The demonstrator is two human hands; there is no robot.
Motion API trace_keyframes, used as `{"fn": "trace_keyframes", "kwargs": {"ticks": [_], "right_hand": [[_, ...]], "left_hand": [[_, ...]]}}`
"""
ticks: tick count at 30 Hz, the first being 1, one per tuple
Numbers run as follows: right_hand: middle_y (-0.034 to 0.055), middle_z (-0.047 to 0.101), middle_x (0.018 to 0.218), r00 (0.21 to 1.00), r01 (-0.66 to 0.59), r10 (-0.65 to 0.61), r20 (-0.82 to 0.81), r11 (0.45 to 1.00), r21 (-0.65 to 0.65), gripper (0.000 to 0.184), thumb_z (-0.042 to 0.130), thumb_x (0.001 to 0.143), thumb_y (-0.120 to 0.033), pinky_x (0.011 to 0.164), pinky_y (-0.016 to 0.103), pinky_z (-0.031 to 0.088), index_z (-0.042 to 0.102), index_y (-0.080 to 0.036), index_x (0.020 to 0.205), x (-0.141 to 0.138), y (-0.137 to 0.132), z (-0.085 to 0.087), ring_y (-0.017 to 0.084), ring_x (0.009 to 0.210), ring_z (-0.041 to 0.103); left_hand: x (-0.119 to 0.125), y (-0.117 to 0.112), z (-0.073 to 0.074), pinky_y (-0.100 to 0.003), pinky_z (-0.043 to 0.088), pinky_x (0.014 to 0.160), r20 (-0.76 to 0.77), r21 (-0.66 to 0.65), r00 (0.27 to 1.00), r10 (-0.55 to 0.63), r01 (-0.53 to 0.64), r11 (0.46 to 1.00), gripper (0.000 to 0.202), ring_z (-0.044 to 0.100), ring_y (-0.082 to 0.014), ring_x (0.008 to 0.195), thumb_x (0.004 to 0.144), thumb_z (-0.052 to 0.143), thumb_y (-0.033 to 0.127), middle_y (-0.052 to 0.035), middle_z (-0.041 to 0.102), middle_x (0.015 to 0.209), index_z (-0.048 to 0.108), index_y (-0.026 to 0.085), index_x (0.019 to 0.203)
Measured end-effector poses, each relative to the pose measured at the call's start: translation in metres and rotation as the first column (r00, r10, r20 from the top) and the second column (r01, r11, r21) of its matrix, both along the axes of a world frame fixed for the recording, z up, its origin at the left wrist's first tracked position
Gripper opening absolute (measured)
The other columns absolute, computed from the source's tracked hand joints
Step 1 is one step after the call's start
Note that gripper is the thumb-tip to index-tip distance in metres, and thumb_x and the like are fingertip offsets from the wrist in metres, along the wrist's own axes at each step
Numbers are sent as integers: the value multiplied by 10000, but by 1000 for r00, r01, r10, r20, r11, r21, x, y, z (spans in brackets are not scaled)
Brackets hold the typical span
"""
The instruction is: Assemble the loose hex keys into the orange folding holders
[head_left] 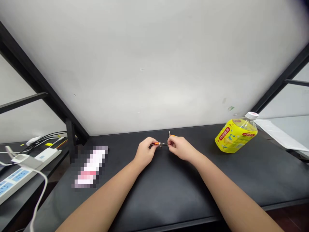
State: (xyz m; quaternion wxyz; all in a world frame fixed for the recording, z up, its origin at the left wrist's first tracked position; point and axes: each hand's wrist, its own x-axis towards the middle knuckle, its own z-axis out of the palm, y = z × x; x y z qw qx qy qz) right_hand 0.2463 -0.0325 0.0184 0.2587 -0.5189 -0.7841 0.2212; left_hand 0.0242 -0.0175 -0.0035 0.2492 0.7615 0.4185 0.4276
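Note:
Both hands meet over the middle of the black table [169, 180], near the white wall. My left hand [145, 151] is closed in a pinch on a small orange and black tool [155, 144] that points right. My right hand [180, 146] is closed too, pinching a thin metal piece [169, 133] with an orange bit at its top. The tool's metal tip reaches the fingertips of my right hand. What the small parts are exactly is too tiny to tell.
A yellow-labelled plastic bottle [235, 133] with a white cap stands at the right. A blurred pink and white item [90, 167] lies left of the hands. White power strips [26, 167] and cables lie on the left bench. White paper [277, 133] lies far right.

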Motion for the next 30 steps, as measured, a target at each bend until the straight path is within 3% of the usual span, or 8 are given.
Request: {"fn": "trace_keyframes", "kwargs": {"ticks": [4, 19, 30], "right_hand": [[-21, 614, 732, 987, -47, 48, -150, 999, 11, 82, 531, 893, -181, 625, 244, 400, 593, -207, 846, 2, -2, 5, 123, 649, 545], [-7, 626, 725, 981, -77, 83, -176, 996, 39, 149, 521, 922, -225, 612, 249, 423, 652, -209, 854, 0, -10, 14, 123, 612, 540], [-24, 618, 703, 939, -82, 40, -341, 991, -109, 122, 546, 909, -268, 529, 240, 431, 638, -205, 859, 0, -14, 18, 101, 493, 548]], "left_hand": [[1, -3, 3, -297, 529, 804, 9, -32, 1000, -23, 23, 999, 110, 664, -166, 850, 896, 600, 141, -23, 715, 907, 688, 207, 899], [1, -4, 5, -296, 540, 791, 18, 22, 1000, -19, 18, 1000, 122, 681, -165, 845, 900, 606, 155, -17, 733, 913, 707, 221, 912], [2, -5, 5, -292, 529, 804, 45, -14, 999, -27, 27, 1000, 91, 668, -156, 843, 894, 627, 174, -13, 727, 905, 708, 214, 907]]}}
